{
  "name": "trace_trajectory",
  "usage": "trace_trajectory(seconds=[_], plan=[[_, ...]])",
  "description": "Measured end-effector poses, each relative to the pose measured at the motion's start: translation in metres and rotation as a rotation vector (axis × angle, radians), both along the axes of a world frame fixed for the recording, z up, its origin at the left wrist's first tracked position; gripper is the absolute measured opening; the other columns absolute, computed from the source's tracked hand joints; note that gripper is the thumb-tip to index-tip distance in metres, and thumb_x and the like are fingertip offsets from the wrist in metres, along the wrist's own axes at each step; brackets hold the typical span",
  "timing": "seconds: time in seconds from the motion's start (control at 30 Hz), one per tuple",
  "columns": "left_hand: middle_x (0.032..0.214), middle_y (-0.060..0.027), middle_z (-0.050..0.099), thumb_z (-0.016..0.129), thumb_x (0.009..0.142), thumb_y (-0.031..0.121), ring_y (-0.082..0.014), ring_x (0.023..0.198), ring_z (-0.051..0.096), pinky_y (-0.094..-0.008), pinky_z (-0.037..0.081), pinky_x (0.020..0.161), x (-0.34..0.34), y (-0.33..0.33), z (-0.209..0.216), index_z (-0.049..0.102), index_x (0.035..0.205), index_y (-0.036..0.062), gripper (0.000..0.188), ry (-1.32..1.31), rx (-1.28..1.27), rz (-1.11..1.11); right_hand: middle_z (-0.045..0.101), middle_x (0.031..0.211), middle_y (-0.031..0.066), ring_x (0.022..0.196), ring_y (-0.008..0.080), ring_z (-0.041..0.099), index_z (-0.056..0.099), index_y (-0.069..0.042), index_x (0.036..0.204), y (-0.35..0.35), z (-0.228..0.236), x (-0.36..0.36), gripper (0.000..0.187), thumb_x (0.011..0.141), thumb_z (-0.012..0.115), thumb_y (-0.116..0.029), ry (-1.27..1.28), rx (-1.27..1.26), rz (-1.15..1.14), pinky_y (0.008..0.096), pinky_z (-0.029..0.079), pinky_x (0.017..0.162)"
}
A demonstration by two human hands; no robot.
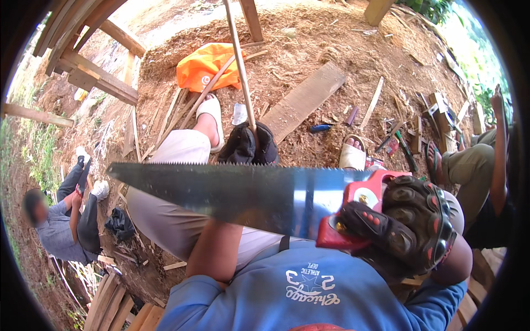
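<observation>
My right hand (pixel 411 226), in a black padded glove with red dots, is closed round the red handle of a handsaw (pixel 243 193). The dark blade stretches leftward across my lap with its teeth facing away from me. Beyond the blade, my left hand (pixel 248 144) wears a black glove and grips the lower end of a long thin wooden stick (pixel 238 55). That stick runs up and away past the top of the view. The saw covers my left wrist. Any contact between blade and stick cannot be made out.
A flat plank (pixel 305 100) and an orange bag (pixel 207 67) lie on sawdust-covered ground by my feet. Wooden frames (pixel 94 71) stand at the far left. One person (pixel 66 215) sits at left, another (pixel 480 165) at right. Tools and offcuts (pixel 408 138) are scattered at right.
</observation>
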State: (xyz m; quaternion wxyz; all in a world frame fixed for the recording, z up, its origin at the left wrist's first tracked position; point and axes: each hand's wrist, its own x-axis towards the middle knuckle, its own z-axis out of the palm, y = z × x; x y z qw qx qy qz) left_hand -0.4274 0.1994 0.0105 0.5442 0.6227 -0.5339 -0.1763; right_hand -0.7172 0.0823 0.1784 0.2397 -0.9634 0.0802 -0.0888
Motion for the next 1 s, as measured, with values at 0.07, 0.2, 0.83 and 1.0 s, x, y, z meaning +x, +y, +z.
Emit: trace_trajectory(seconds=[0.07, 0.2, 0.83, 1.0], plan=[[0.101, -0.0098, 0.067, 0.074, 0.098, 0.013, -0.0217, 0.086, 0.066, -0.035, 0.053, 0.072, -0.006, 0.004, 0.006, 0.065, 0.127, 0.0035, 0.032, -0.359, -0.015, 0.005, 0.079, 0.116, 0.0116, 0.095, 0.0337, 0.077, 0.068, -0.007, 0.142, -0.001, -0.003, 0.0, 0.062, 0.084, 0.086, -0.02, -0.014, 0.006, -0.01, 0.0465, 0.06, 0.087], [0.102, -0.009, 0.068, 0.075, 0.097, 0.011, -0.02, 0.087, 0.066, -0.0344, 0.053, 0.072, -0.015, 0.003, 0.012, 0.065, 0.127, 0.003, 0.033, -0.745, -0.06, 0.013, 0.079, 0.118, 0.012, 0.095, 0.0343, 0.077, 0.067, -0.007, 0.143, -0.006, -0.01, 0.005, 0.064, 0.084, 0.086, -0.021, -0.033, 0.017, -0.081, 0.0466, 0.06, 0.087], [0.114, -0.0029, 0.069, 0.072, 0.104, 0.013, -0.0124, 0.102, 0.066, -0.0318, 0.058, 0.077, -0.029, 0.004, 0.013, 0.065, 0.129, 0.0034, 0.028, -0.28, 0.103, 0.082, 0.078, 0.106, 0.0109, 0.092, 0.0335, 0.076, 0.067, -0.012, 0.143, -0.008, -0.022, 0.011, 0.06, 0.087, 0.086, -0.02, -0.086, 0.053, -0.181, 0.0459, 0.06, 0.085], [0.087, 0.0005, 0.064, 0.067, 0.108, 0.022, -0.0086, 0.071, 0.057, -0.0265, 0.044, 0.057, -0.011, -0.001, 0.02, 0.066, 0.114, 0.0063, 0.017, 0.61, 0.094, 0.207, 0.079, 0.113, 0.0155, 0.093, 0.036, 0.077, 0.067, -0.008, 0.145, -0.014, -0.005, 0.003, 0.065, 0.083, 0.084, -0.015, 0.014, -0.048, -0.187, 0.0473, 0.061, 0.086]])
